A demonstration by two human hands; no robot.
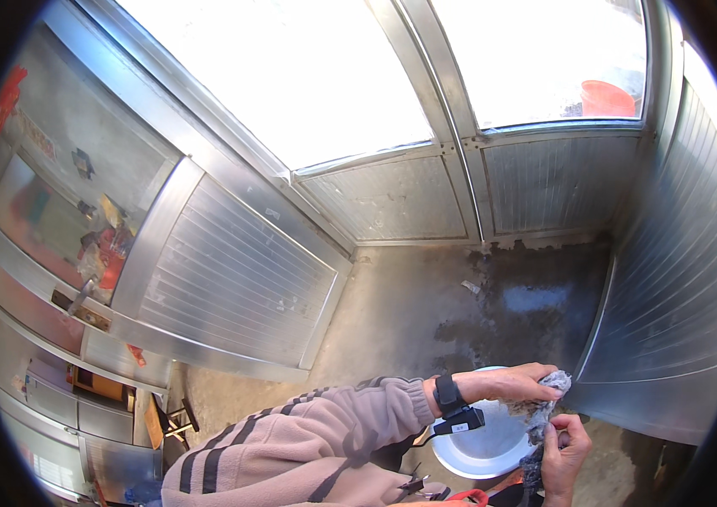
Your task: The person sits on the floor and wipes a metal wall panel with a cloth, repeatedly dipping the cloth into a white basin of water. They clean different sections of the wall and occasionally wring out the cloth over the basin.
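My left hand [520,383] reaches across the upper part of a white basin [444,447], its fingers closed on one end of a wet-looking grey cloth [539,418]. Below it, near the basin's right rim, my right hand [566,447] pinches the same cloth lower down. The cloth is bunched and twisted between both hands, and a darker part of it hangs beneath the right hand. The basin stands on the floor, partly hidden by my left forearm, which wears a black wrist strap with a small black device [460,424].
A wet patch [523,329] darkens the concrete floor ahead. Metal-framed glass doors [390,196] stand beyond it, with ribbed metal panels [662,317] at right and an open door leaf [244,253] at left. A red bucket [607,99] shows through the glass. A wooden stool [155,424] is at lower left.
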